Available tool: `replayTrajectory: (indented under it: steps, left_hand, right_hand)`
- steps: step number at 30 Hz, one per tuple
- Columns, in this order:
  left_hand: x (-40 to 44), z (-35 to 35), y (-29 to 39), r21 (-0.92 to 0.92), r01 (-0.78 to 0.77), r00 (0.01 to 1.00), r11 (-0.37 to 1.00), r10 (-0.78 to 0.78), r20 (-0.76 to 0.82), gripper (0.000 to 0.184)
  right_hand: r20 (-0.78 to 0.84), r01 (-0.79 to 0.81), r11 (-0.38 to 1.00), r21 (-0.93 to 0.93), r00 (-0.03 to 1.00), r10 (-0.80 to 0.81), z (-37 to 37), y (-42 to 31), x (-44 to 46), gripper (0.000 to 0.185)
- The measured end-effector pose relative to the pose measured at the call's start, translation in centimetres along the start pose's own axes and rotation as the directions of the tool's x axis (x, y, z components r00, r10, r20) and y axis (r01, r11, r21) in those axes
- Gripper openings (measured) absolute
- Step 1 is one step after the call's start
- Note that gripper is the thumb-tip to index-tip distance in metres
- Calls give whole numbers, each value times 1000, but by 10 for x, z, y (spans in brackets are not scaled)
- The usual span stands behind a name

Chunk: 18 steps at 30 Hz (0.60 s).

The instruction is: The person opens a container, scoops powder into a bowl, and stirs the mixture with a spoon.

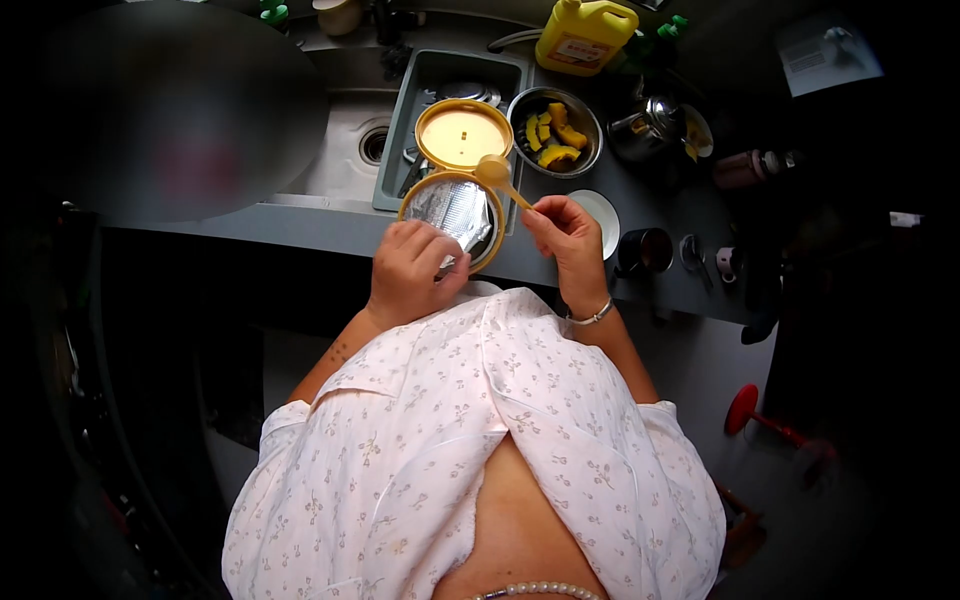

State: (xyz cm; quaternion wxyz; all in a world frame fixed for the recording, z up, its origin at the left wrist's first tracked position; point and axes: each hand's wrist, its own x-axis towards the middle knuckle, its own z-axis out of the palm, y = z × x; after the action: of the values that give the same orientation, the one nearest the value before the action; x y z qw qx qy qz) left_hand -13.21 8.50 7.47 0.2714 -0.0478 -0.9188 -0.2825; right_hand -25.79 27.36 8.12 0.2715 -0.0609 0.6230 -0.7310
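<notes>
My right hand (570,240) pinches the handle of a yellow scoop (494,171), whose bowl is above the join between a round tin and its lid. The tin (499,215) has a yellow rim and silver foil (447,207) across part of its opening. Its yellow lid (463,136) stands open behind it, cream side showing. My left hand (415,265) is at the tin's near left edge, fingers curled against the foil; whether they grip it is hard to tell. The tin's contents are mostly hidden by foil and fingers.
A grey tray (392,150) with metal utensils lies behind the tin, beside the sink (345,135). To the right are a metal bowl (595,150) of yellow pieces, a white plate (603,222), a dark mug (645,250) and a kettle (650,125). A yellow jug (583,45) stands behind.
</notes>
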Motion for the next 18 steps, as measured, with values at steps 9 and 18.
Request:
replayTrajectory:
  steps: [9,18]
  left_hand:
    - [-19,4,-30,-450,522,757,725,-636,-146,9]
    - [-38,17,-46,-721,509,626,469,-778,-64,10]
  right_hand:
    - [61,-5,993,-115,998,13,-18,-12,-12,9]
    - [438,533,359,-766,842,-316,32,-26,2,8]
